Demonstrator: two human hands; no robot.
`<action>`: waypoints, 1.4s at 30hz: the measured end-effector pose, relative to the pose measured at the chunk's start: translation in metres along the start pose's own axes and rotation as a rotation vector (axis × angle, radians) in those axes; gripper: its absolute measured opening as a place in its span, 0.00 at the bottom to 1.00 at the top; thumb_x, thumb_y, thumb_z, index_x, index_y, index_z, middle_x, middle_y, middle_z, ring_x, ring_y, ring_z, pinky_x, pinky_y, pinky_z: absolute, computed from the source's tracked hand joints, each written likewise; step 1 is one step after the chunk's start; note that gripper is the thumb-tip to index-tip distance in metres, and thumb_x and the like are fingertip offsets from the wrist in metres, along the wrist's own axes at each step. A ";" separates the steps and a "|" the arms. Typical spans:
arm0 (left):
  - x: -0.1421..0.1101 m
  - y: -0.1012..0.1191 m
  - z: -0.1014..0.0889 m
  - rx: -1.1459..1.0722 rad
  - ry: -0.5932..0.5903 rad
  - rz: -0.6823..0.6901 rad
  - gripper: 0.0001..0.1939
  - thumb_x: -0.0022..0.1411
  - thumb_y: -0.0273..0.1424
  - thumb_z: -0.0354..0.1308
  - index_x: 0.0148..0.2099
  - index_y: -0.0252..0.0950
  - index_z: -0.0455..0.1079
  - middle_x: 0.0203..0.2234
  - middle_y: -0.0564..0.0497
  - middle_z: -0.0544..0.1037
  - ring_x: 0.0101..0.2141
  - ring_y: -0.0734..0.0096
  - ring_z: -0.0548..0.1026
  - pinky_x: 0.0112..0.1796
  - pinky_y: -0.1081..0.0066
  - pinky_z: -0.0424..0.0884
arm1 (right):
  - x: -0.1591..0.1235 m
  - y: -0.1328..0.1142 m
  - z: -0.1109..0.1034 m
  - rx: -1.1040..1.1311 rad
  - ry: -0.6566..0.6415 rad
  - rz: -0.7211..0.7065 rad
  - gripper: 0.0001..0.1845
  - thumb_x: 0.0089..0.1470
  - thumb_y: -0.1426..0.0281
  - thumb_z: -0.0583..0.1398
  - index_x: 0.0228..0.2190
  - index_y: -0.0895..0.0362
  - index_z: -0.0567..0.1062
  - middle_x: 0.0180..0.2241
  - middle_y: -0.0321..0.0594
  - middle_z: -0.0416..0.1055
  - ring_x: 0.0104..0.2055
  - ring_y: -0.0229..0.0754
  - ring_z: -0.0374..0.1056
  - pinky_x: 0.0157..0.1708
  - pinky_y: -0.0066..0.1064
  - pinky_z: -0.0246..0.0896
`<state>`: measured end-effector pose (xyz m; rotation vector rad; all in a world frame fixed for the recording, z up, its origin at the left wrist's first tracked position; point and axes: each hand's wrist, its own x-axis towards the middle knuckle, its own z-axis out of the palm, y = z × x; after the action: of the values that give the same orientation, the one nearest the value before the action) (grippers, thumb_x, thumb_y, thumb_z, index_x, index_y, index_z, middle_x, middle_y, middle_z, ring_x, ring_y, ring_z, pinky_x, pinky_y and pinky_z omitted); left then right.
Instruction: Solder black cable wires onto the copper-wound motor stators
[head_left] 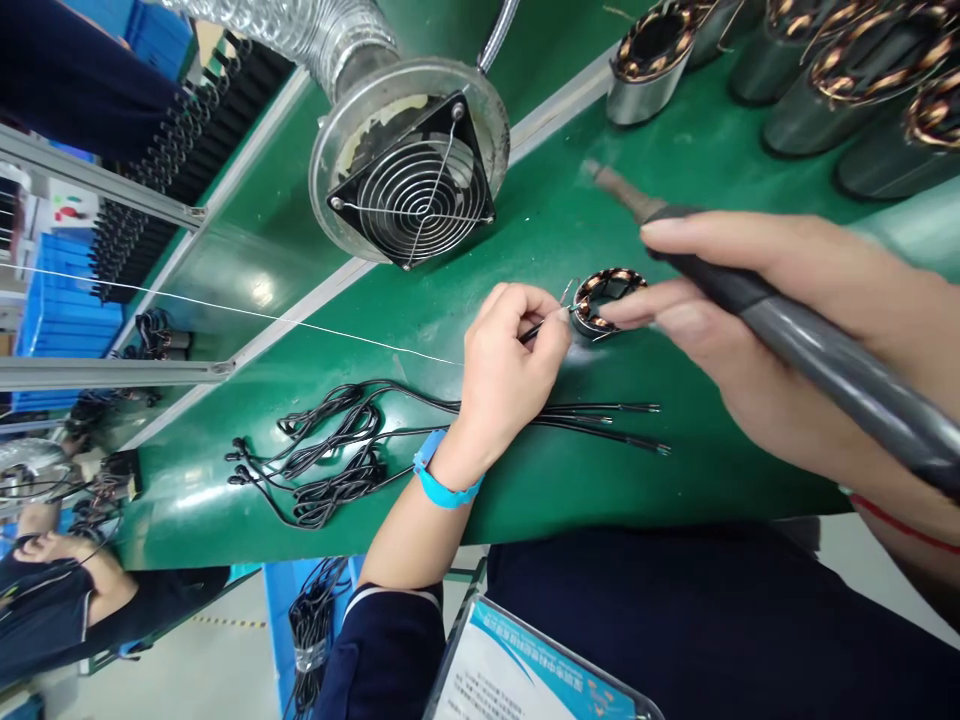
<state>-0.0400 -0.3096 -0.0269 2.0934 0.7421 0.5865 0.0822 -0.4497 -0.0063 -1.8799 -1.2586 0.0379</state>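
Observation:
My left hand (504, 372) is closed in a pinch on a thin black wire, its tip held against a small copper-wound stator (604, 298) on the green bench (660, 180). A thin solder wire (247, 315) runs in from the left to the same spot. My right hand (787, 330) grips the dark handle of a soldering iron (757, 300), whose tip points up and left; two fingertips rest on the stator's right edge. A blue band circles my left wrist.
A bundle of black leads (330, 455) lies left of my left hand, with loose ends (615, 425) beneath the stator. A fume extractor fan (411, 185) with a foil duct stands behind. Several larger stators (847, 70) sit at the top right. Another person's arm (67, 570) shows at the bottom left.

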 end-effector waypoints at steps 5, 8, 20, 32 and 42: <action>0.000 -0.001 -0.001 -0.019 0.004 0.012 0.08 0.62 0.23 0.57 0.31 0.37 0.64 0.26 0.55 0.70 0.30 0.77 0.69 0.33 0.74 0.65 | 0.006 0.017 0.024 0.156 -0.065 -0.009 0.23 0.64 0.62 0.59 0.59 0.49 0.67 0.49 0.38 0.76 0.51 0.48 0.75 0.46 0.41 0.75; 0.001 -0.001 -0.001 -0.042 0.005 0.006 0.07 0.61 0.23 0.57 0.31 0.37 0.65 0.27 0.55 0.70 0.30 0.77 0.69 0.33 0.75 0.66 | 0.002 0.023 0.034 0.166 -0.056 -0.016 0.27 0.60 0.68 0.61 0.60 0.46 0.66 0.50 0.38 0.76 0.52 0.52 0.74 0.53 0.48 0.71; 0.000 -0.001 -0.005 -0.133 -0.041 0.004 0.08 0.62 0.21 0.57 0.31 0.36 0.70 0.26 0.56 0.72 0.27 0.79 0.68 0.31 0.76 0.66 | -0.002 0.020 0.045 0.146 0.010 -0.006 0.27 0.61 0.70 0.59 0.60 0.44 0.66 0.39 0.37 0.78 0.49 0.53 0.73 0.47 0.48 0.68; -0.004 -0.010 -0.008 0.150 -0.006 0.450 0.05 0.68 0.28 0.58 0.39 0.38 0.74 0.38 0.47 0.78 0.41 0.69 0.76 0.40 0.68 0.72 | -0.001 0.020 0.047 0.138 0.035 -0.085 0.24 0.62 0.69 0.58 0.58 0.45 0.65 0.36 0.36 0.77 0.45 0.50 0.75 0.47 0.46 0.69; -0.003 -0.007 -0.011 0.091 -0.017 0.296 0.07 0.61 0.21 0.58 0.32 0.37 0.71 0.31 0.51 0.75 0.35 0.71 0.73 0.36 0.70 0.70 | 0.002 0.030 0.041 0.218 -0.046 -0.173 0.27 0.59 0.73 0.57 0.59 0.48 0.64 0.39 0.36 0.76 0.44 0.46 0.75 0.48 0.42 0.70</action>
<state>-0.0510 -0.3017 -0.0270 2.3094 0.4582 0.7042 0.0872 -0.4260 -0.0512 -1.5880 -1.3860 0.1221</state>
